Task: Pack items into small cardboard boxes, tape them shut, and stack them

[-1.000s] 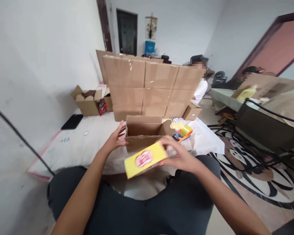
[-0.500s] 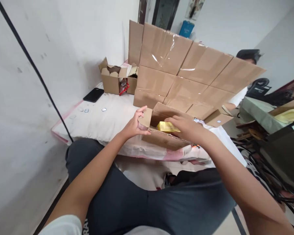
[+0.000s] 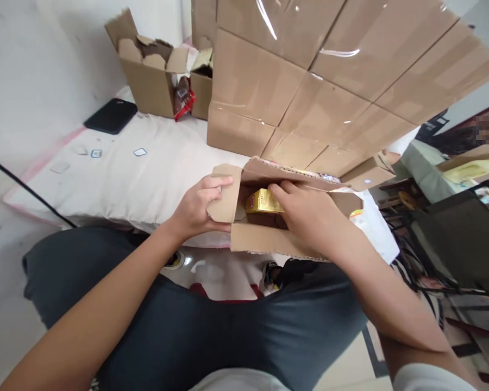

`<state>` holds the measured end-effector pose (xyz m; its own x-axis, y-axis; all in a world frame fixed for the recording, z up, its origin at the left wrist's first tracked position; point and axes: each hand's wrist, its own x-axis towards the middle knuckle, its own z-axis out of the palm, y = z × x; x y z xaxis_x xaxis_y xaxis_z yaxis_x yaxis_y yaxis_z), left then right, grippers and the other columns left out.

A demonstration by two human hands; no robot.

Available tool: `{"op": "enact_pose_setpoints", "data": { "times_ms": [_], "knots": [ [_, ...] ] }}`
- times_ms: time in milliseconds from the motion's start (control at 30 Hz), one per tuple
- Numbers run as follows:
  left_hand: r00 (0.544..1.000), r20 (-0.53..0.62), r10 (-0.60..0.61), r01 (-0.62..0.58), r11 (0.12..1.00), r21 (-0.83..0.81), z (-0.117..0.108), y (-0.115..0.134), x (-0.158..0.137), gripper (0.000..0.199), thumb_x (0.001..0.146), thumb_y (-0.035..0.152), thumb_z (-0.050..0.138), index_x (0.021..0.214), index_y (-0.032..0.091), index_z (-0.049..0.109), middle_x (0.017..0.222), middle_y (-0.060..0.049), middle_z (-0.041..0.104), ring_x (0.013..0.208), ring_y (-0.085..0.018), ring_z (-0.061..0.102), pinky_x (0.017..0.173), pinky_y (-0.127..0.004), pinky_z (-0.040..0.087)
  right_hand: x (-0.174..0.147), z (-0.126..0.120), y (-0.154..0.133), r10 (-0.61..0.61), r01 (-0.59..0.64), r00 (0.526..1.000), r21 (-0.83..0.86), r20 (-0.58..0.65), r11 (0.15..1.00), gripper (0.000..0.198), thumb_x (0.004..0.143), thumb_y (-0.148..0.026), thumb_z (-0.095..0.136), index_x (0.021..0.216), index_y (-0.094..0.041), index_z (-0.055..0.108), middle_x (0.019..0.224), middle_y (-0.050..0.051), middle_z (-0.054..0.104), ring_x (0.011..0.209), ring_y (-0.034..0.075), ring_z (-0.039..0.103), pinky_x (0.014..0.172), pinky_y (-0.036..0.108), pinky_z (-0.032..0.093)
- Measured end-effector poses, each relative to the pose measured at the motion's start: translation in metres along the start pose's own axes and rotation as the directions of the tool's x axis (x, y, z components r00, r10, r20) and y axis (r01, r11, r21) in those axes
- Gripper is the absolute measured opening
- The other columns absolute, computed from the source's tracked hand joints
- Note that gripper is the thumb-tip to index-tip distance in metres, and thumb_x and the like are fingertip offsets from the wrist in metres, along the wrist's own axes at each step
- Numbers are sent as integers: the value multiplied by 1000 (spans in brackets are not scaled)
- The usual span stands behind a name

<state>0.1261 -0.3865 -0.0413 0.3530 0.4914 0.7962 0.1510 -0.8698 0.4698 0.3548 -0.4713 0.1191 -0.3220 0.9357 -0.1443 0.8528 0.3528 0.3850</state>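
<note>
Right hand (image 3: 309, 217) gripped yellow packet (image 3: 263, 201) inside carton (image 3: 269, 239); left hand (image 3: 199, 206) pinched flap (image 3: 224, 195). Packet looked light, stiff; hold by edges.

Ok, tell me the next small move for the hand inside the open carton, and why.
Probably let go and lift the right hand out: the yellow packet already sits low inside the open carton, and the left hand holds the side flap back.

Yellow packet (image 3: 262, 201) with red mark, inside plain brown carton (image 3: 269, 241). Black flat slab (image 3: 111, 115) at 10 o'clock on white cloth (image 3: 146, 174).
</note>
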Motion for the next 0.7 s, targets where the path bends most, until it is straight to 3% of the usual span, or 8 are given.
{"op": "enact_pose_setpoints", "data": {
  "times_ms": [167, 333, 467, 567, 633, 700],
  "knots": [
    [995, -46, -87, 90, 995, 49, 3, 6, -10, 80, 47, 66, 93, 94, 28, 41, 128, -10, 64, 117, -29, 65, 99, -53, 55, -3, 7, 0, -31, 35, 997, 63, -72, 997, 42, 88, -5, 52, 128, -19, 59, 112, 14, 66, 98, 28, 63, 66, 34, 46],
    [991, -112, -67, 73, 996, 52, 7, 2, -7, 84, 48, 63, 95, 101, 27, 41, 129, -11, 62, 121, -30, 62, 102, -53, 52, 7, 26, 12, -10, 44, 988, 209, -157, 977, 49, 92, -7, 50, 139, -20, 56, 115, 13, 64, 106, 29, 61, 76, 35, 50],
    [993, -99, -66, 73, 995, 67, 6, 0, 1, 83, 49, 56, 96, 101, 27, 39, 129, -12, 62, 121, -30, 61, 102, -52, 51, 13, 40, 25, -40, 112, 984, 432, -171, 895, 52, 95, -11, 47, 147, -21, 51, 120, 12, 61, 114, 26, 59, 92, 37, 51],
    [989, -62, -134, 138, 988, 66, 5, -1, 8, 78, 54, 52, 95, 101, 27, 37, 129, -12, 62, 124, -31, 60, 106, -54, 48, 8, 40, 40, -48, 179, 969, 555, -242, 812, 51, 96, -16, 50, 146, -23, 52, 127, 10, 59, 115, 24, 61, 98, 37, 51],
    [978, -47, -205, 207, 977, 57, 5, -2, 12, 74, 58, 50, 92, 101, 27, 37, 131, -13, 60, 128, -32, 58, 109, -56, 45, -3, 38, 53, 26, 195, 937, 584, -349, 788, 42, 97, -20, 50, 138, -22, 58, 127, 9, 61, 114, 23, 62, 100, 39, 50],
    [970, -67, -233, 236, 970, 57, 8, -3, 14, 76, 57, 51, 92, 105, 27, 38, 141, -16, 54, 137, -34, 51, 113, -57, 42, -19, 43, 69, 204, 137, 863, 602, -463, 787, 32, 99, -26, 51, 127, -20, 65, 120, 9, 65, 112, 25, 63, 101, 42, 50]
  ]
}}
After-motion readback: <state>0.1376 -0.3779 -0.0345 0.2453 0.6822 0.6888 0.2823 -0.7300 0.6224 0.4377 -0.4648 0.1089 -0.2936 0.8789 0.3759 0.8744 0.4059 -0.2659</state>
